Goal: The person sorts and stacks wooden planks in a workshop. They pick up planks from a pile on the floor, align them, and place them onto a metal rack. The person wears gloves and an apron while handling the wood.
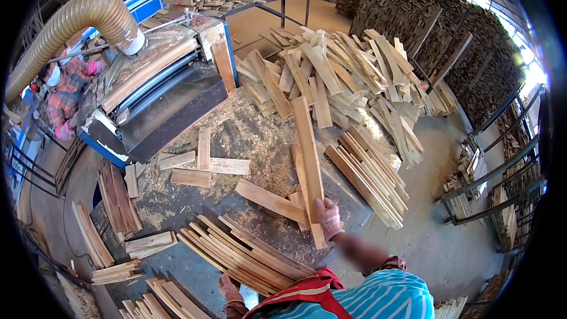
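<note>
My right hand (329, 217), in a pale pinkish work glove, is closed on the near end of a long, flat wooden board (309, 162). That board points away from me over the table, its far end by a heap of loose boards (322, 74). Low in the view, my left hand (229, 289) is beside a neat stack of wooden slats (248, 257), fingers loosely extended and partly in shadow; nothing shows in it. Shorter board pieces lie by the held board, among them a slanting one (270, 202).
A planer-like machine (159, 77) with a ribbed hose (77, 15) stands at the left; a co-worker (62, 97) is behind it. Sawdust (236, 136) covers the table. A bundle of slats (369, 177) lies on the right. Tall wood stacks (437, 35) and a metal rack (502, 171) stand beyond.
</note>
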The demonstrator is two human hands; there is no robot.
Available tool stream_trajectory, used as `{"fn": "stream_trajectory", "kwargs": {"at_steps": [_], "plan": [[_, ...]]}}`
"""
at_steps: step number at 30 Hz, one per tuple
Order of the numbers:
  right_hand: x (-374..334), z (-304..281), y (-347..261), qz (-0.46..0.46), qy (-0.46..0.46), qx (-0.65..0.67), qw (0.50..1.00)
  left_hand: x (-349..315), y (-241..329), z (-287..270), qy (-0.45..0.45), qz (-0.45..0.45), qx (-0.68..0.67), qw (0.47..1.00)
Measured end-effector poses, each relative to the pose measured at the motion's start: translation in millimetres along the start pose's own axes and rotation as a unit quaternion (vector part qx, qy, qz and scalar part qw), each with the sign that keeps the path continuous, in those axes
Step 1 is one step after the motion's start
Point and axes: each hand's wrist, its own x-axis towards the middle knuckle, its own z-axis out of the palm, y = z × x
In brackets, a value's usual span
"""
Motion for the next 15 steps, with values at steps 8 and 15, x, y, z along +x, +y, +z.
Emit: {"fn": "stream_trajectory", "kwargs": {"at_steps": [8,15], "plan": [[31.7,-10.3,7.3,-0.001,0.000,-0.045,0.999,-7.8,8.8,-0.6,0.045,-0.069,-0.014,0.996],[-3.4,10.0,-2.5,0.046,-0.021,-0.023,0.998,-6.1,19.3,0.1,0.055,-0.126,0.012,0.990]]}}
